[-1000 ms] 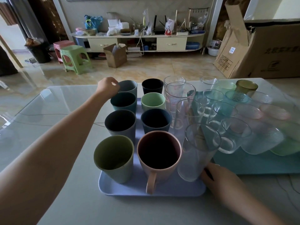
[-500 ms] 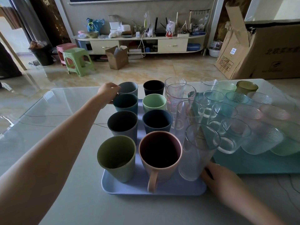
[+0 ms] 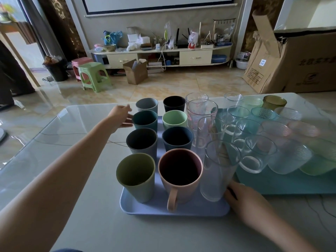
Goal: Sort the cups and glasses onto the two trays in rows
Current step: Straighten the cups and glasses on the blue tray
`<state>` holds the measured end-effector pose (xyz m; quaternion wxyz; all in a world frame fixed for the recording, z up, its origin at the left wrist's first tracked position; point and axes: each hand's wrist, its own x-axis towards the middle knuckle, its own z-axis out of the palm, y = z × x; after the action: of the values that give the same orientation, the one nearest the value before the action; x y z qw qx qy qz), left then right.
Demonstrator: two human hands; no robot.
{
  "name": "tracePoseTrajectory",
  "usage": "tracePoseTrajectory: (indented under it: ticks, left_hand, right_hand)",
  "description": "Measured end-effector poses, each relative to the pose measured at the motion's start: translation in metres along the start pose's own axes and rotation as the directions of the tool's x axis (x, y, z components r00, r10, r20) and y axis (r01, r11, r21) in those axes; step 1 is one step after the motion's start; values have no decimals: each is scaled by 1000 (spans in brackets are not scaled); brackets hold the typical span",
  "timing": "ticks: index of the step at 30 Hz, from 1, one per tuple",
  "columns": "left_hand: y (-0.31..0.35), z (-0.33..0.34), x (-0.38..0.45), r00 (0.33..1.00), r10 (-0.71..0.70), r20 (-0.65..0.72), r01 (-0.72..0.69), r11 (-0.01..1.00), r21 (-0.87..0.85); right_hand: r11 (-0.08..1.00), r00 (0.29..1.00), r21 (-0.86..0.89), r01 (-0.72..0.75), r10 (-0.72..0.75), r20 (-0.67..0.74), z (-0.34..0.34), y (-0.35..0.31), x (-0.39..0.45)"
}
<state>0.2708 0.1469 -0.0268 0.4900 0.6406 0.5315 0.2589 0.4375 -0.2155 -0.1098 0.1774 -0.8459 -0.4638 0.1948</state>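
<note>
Room: living-room floor tiles and a low TV cabinet [image 3: 163, 55] lie beyond your pale glass-topped table [image 3: 72, 206], which gives both trays one level surface.
Blue tray: your pale blue rectangular plastic tray [image 3: 174, 209] sits in front of you and carries the opaque cups in two columns running away from you, so it reads as the cup tray.
Near row: your olive-green plastic tumbler [image 3: 135, 176] stands beside the pink mug with a handle [image 3: 180, 176], its handle turned toward you for an easy grab.
Further rows: the grey cup [image 3: 142, 142] and navy cup [image 3: 177, 139] come next, then the teal cup [image 3: 145, 120] and mint-green cup [image 3: 175, 119], then the grey-blue cup [image 3: 147, 105] and black cup [image 3: 174, 103] at the far end.
Tall glasses: a column of clear tall glasses, nearest one [image 3: 218, 171], lines the tray's right side, probably grouped by height.
Teal tray: the teal tray [image 3: 283, 184] just to the right holds the short clear and tinted glasses [image 3: 258, 157] in rows.
Left hand: your left hand [image 3: 121, 116] has relaxed, spread fingers and grips nothing; the fingertips sit beside the teal cup, and contact cannot be confirmed.
Right hand: your right hand [image 3: 245, 200] rests at the blue tray's near right corner beside the nearest tall glass; whether it grips the rim cannot be told, though it likely steadies the tray.
Progress: sorting looks nearly complete; only row straightening appears left.
</note>
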Motion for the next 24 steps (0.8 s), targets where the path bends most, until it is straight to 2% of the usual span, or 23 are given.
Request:
tracePoseTrajectory:
  ticks: [6, 9, 13, 15, 17, 19, 21, 24]
  left_hand:
    - [-38, -21, -51, 988, -87, 131, 54, 970, 239]
    - [-55, -26, -87, 972, -135, 194, 84, 964, 251]
    - [-87, -21, -135, 963, -173, 206, 103, 945, 312]
    - [-102, -17, -155, 977, -133, 165, 68, 935, 347]
    - [-111, -16, -169, 987, -92, 134, 28, 909, 415]
    - [-113, -17, -179, 977, -102, 189, 0, 880, 476]
    - [-112, -17, -185, 957, -138, 254, -36, 814, 579]
    - [-111, -17, -188, 942, -174, 285, -66, 740, 669]
  right_hand:
    - [993, 999, 111, 35, -34, -15, -3, 1, -3]
    - [989, 998, 143, 34, -25, -58, -5, 0, -8]
    - [989, 974, 90, -116, 132, -185, -11, -5, -20]
    - [990, 942, 96, -102, 128, -310, -14, -13, -37]
    - [995, 864, 89, 39, 11, -504, -15, -25, -58]
    - [970, 781, 56, 238, -157, -604, -15, -41, -77]
    - [918, 755, 11, 396, -319, -574, -14, -58, -85]
    - [900, 807, -36, 434, -406, -428, -9, -78, -80]
